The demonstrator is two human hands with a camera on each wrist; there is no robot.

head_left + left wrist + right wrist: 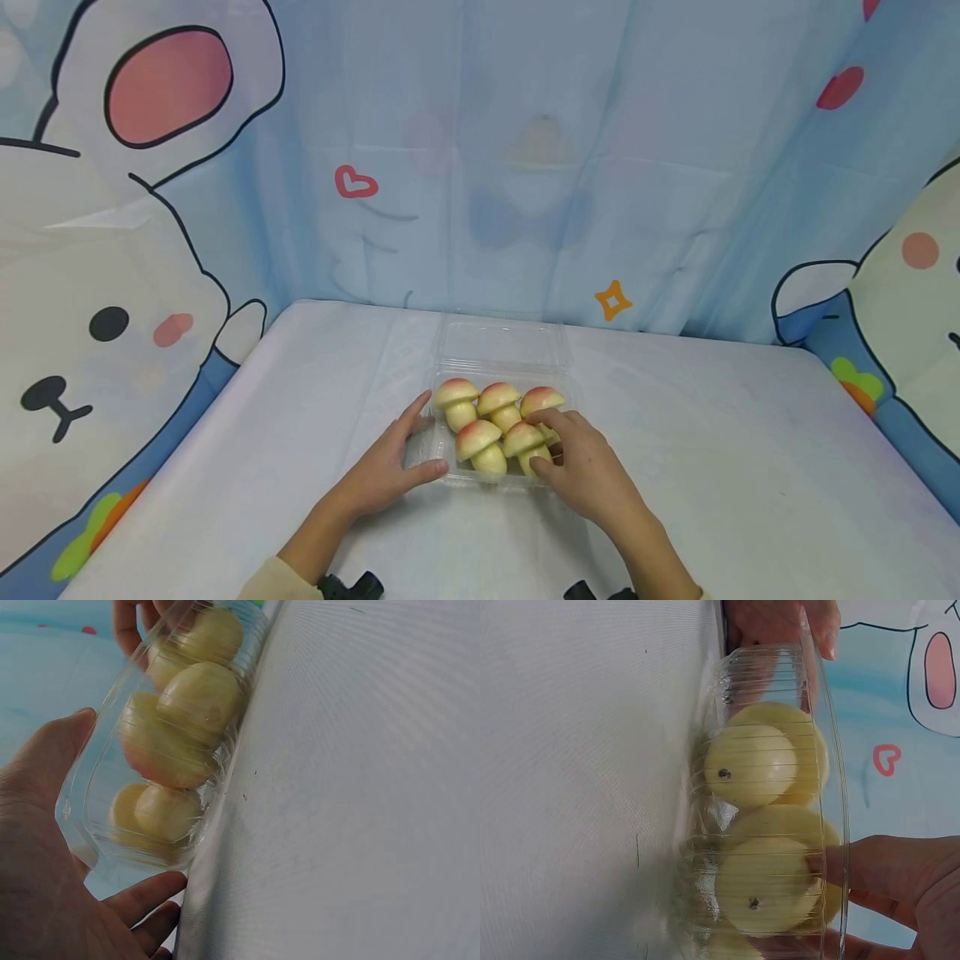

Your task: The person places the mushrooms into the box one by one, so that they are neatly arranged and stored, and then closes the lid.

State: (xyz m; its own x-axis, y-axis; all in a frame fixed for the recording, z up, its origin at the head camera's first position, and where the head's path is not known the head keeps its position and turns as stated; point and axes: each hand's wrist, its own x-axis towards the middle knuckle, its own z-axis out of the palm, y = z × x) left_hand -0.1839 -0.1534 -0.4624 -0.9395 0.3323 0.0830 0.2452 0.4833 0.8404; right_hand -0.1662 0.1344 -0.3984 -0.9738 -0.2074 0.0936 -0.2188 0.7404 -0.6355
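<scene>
A clear plastic box (444, 446) holds several mushroom-shaped pieces (480, 440) with pale yellow stems and red-tinged caps. My left hand (386, 467) spreads along the box's left side, thumb at the front corner rim and fingers fairly straight. In the left wrist view the thumb (64, 746) rests at the rim, with fingertips low by the table. My right hand (592, 467) reaches over the right rim and pinches the front-right mushroom piece (522, 437) between thumb and fingers. Through the ribbed wall, the right wrist view shows that piece (769, 885) inside the box, beside the thumb.
The box's clear lid (502, 343) lies folded back behind it on the white-covered table (690, 450). A light blue cartoon curtain (517, 167) hangs behind the table's far edge. Dark wrist-camera mounts (352, 586) show near both wrists.
</scene>
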